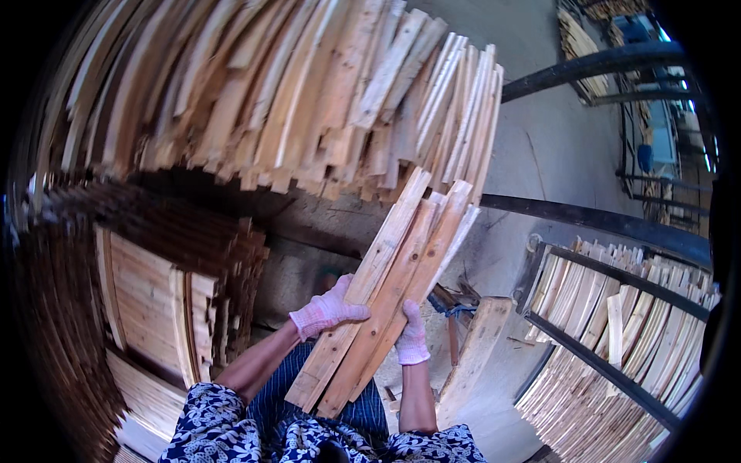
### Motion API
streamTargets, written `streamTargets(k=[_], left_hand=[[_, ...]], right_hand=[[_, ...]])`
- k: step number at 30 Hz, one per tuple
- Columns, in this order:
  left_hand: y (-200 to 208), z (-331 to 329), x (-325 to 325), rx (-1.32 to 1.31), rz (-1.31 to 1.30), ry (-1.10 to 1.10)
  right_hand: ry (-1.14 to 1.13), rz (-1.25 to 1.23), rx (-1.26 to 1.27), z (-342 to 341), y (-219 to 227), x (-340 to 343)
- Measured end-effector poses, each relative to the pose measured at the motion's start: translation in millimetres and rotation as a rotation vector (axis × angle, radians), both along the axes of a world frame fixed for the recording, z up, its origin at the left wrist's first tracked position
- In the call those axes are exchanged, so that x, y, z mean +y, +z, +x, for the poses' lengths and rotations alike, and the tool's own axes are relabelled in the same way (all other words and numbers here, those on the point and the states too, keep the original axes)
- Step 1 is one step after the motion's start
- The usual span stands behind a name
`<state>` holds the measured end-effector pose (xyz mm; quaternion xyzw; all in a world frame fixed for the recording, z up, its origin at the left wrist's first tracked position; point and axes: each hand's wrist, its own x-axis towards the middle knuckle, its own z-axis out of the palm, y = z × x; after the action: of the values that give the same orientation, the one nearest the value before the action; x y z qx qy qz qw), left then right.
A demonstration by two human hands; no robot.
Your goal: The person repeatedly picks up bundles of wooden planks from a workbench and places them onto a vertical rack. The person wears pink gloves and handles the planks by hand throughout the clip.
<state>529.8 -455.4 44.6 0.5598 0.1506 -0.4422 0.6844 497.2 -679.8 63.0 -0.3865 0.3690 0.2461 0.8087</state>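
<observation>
My left hand (pixel 328 310) and right hand (pixel 412 333) are gripping boards (pixel 395 297), centre. Floor (pixel 532 147): grey, spreading upper right. Plank stack (pixel 255 85): filling upper left. Metal rack (pixel 602 367): standing lower right.

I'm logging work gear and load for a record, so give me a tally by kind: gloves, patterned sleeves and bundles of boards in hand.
Gloves: 2
Patterned sleeves: 2
Bundle of boards in hand: 1
Total: 5
</observation>
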Motion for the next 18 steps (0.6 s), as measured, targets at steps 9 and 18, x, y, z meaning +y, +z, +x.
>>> streamTargets(k=[9, 18], left_hand=[[63, -139, 118, -0.065, -0.131, 0.537], [34, -231, 179, 0.005, -0.336, 1.453]], right_hand=[[0.476, -0.074, -0.309, -25, 78, 116], [1.090, -0.038, -0.390, -29, 43, 296]])
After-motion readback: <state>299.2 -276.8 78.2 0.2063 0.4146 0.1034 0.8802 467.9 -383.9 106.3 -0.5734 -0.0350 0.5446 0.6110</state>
